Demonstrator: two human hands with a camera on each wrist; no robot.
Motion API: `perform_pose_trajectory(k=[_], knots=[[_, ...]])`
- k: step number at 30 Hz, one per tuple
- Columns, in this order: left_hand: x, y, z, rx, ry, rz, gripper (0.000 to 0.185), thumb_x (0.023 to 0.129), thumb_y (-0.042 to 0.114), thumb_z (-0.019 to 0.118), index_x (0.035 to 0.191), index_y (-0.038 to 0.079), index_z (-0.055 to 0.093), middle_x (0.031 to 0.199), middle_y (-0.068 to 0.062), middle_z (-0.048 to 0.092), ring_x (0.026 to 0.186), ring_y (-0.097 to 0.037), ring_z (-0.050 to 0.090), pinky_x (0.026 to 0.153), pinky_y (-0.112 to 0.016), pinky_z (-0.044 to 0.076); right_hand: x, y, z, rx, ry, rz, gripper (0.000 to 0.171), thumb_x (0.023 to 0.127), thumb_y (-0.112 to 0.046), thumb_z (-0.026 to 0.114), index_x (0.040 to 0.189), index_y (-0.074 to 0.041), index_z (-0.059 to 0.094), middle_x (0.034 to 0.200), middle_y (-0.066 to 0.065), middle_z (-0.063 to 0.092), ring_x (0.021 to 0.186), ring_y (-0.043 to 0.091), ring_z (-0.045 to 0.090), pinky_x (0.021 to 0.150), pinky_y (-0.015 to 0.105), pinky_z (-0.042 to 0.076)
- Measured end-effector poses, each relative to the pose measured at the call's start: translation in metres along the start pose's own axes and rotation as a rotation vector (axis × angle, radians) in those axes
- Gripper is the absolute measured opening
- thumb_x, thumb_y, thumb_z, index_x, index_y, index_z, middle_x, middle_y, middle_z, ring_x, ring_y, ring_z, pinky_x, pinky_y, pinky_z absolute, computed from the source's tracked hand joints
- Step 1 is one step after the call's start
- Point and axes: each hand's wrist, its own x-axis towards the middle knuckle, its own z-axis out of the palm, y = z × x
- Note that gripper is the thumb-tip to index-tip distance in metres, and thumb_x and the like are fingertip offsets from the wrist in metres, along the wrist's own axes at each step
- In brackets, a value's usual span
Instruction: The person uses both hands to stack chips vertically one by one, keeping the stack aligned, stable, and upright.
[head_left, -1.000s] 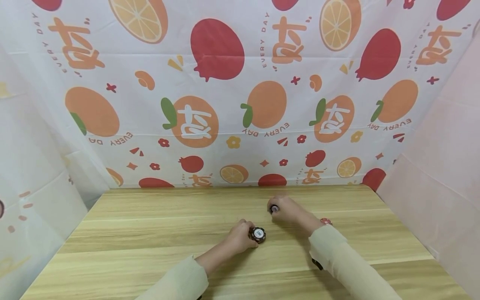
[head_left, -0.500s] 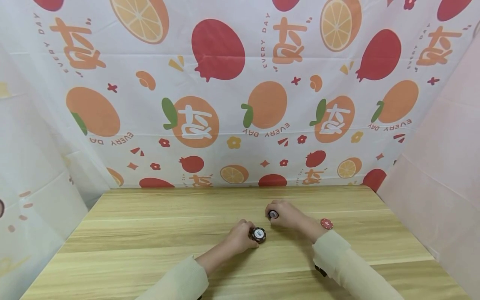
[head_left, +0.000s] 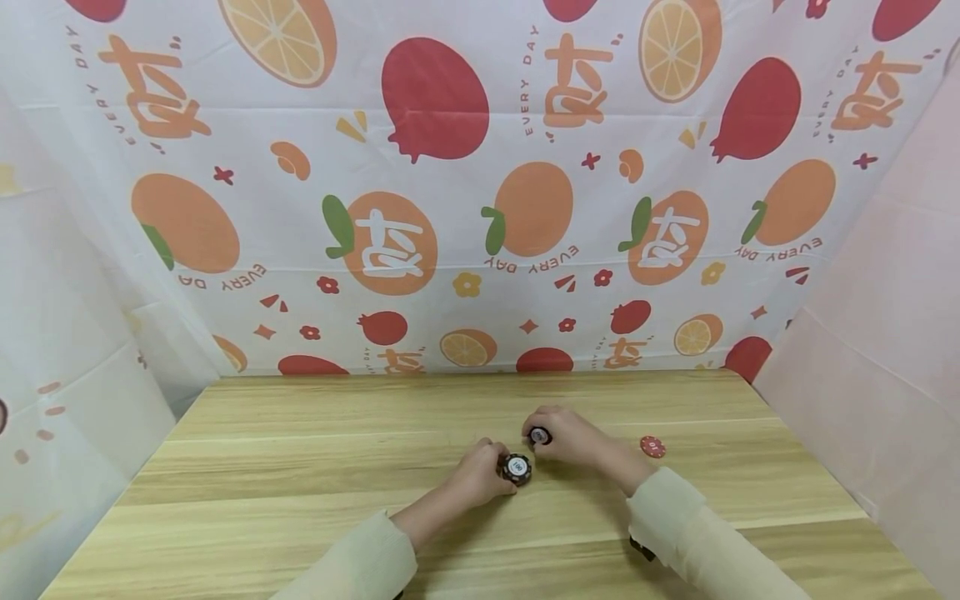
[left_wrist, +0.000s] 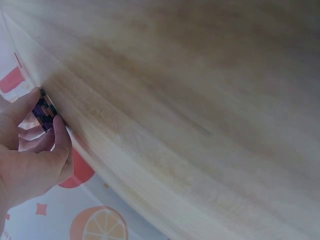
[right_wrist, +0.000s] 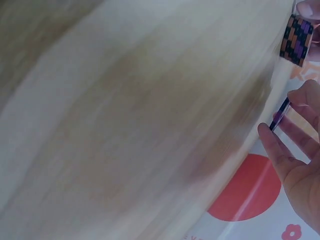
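Note:
My left hand grips the side of a stack of poker chips that stands on the table; its top chip is dark with a white centre. In the left wrist view the stack shows black, orange and purple edges between thumb and fingers. Just beyond and to the right, my right hand pinches a single dark poker chip by its rim. Seen from the right wrist, that thin chip is apart from the stack.
A red poker chip lies flat on the wooden table, right of my right wrist. A fruit-printed cloth hangs along the table's back edge, with pale cloth at both sides.
My right hand has moved toward me and slightly left with its chip, nearer the stack. The red chip, partly covered before, now shows fully. My left hand stays put on the stack.

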Motion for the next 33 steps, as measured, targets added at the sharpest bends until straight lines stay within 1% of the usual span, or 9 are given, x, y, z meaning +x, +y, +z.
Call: perform_pose_trajectory(k=[5,13,22,25,29,33], knots=[[-0.001,0.0,-0.001,-0.012,-0.008,0.001,0.039,0.065,0.007,0.082,0.095,-0.008,0.06,0.084,-0.009,0.049,0.075,-0.021,0.053,0.071,-0.034,0.048,0.0,-0.009,-0.001,0.011,0.004,-0.027,0.022,0.075,-0.004,0.067,0.097,-0.009,0.066,0.093,0.0,0.06,0.086,0.013,0.055,0.075,0.029,0.046],[-0.001,0.001,-0.003,-0.024,-0.019,-0.011,0.036,0.067,0.012,0.081,0.092,-0.005,0.06,0.083,-0.007,0.048,0.072,-0.017,0.049,0.066,-0.03,0.045,-0.001,-0.022,-0.004,0.026,-0.038,-0.036,0.022,0.078,-0.008,0.068,0.1,-0.009,0.066,0.095,0.0,0.059,0.088,0.014,0.054,0.076,0.027,0.046],[-0.001,-0.001,-0.002,-0.03,0.0,0.014,0.032,0.068,0.011,0.081,0.087,-0.004,0.06,0.081,-0.006,0.048,0.069,-0.015,0.046,0.063,-0.027,0.043,-0.002,-0.029,-0.001,0.003,-0.045,-0.107,0.022,0.077,-0.005,0.066,0.099,-0.008,0.065,0.096,0.001,0.059,0.085,0.013,0.055,0.074,0.024,0.046],[-0.001,-0.001,-0.002,-0.032,-0.004,0.011,0.031,0.068,0.011,0.08,0.086,-0.003,0.06,0.08,-0.006,0.047,0.068,-0.014,0.045,0.061,-0.027,0.042,-0.003,-0.031,0.0,-0.002,-0.049,-0.105,0.024,0.077,-0.006,0.066,0.101,-0.009,0.064,0.097,0.001,0.059,0.086,0.012,0.055,0.074,0.023,0.046],[0.0,-0.001,-0.001,-0.027,-0.009,0.005,0.03,0.068,0.011,0.08,0.086,-0.003,0.06,0.08,-0.006,0.047,0.068,-0.014,0.044,0.061,-0.027,0.042,-0.006,-0.035,0.001,0.013,-0.049,-0.076,0.026,0.077,-0.008,0.065,0.103,-0.009,0.064,0.098,0.001,0.058,0.087,0.012,0.054,0.074,0.022,0.046],[0.0,-0.001,-0.001,-0.024,-0.019,-0.01,0.03,0.069,0.012,0.08,0.088,-0.002,0.061,0.08,-0.005,0.047,0.069,-0.014,0.044,0.062,-0.028,0.042,-0.008,-0.038,0.002,0.03,-0.029,-0.079,0.027,0.077,-0.007,0.066,0.103,-0.007,0.063,0.099,0.002,0.057,0.088,0.013,0.055,0.074,0.022,0.046]])
